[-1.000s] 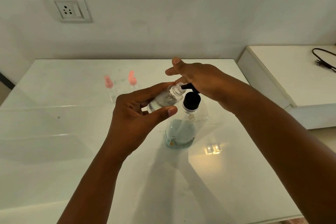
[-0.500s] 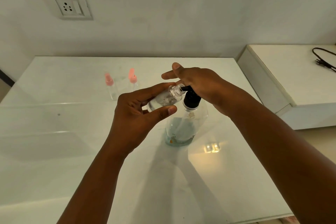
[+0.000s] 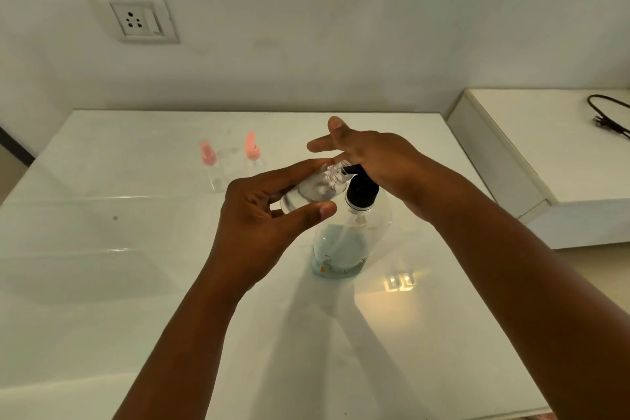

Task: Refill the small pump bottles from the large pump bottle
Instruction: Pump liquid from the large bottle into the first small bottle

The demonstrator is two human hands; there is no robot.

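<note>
Head view, working outward from me: my left hand (image 3: 269,215) grips an uncapped small bottle (image 3: 315,193), thumb on the near side and fingers curled over the far side, tilted so its open neck points toward two o'clock and sits right at the black spout of the large pump bottle (image 3: 347,239). That big bottle stands upright on the white table (image 3: 102,283) just beyond my left hand, near the middle, with pale liquid low in its body. My right hand (image 3: 371,160) lies flat on the black pump head, fingers straight and spread toward ten o'clock, pressing rather than gripping. I judge this to be the filling step for this one bottle; some clear liquid seems to be inside it, though how much I cannot tell. The next move, I think, calls for steady presses while I keep the neck tight under the spout so nothing dribbles onto the table. Farther off at eleven o'clock, two small bottles with pink tops (image 3: 250,147) stand side by side, well apart from my hands.
</note>
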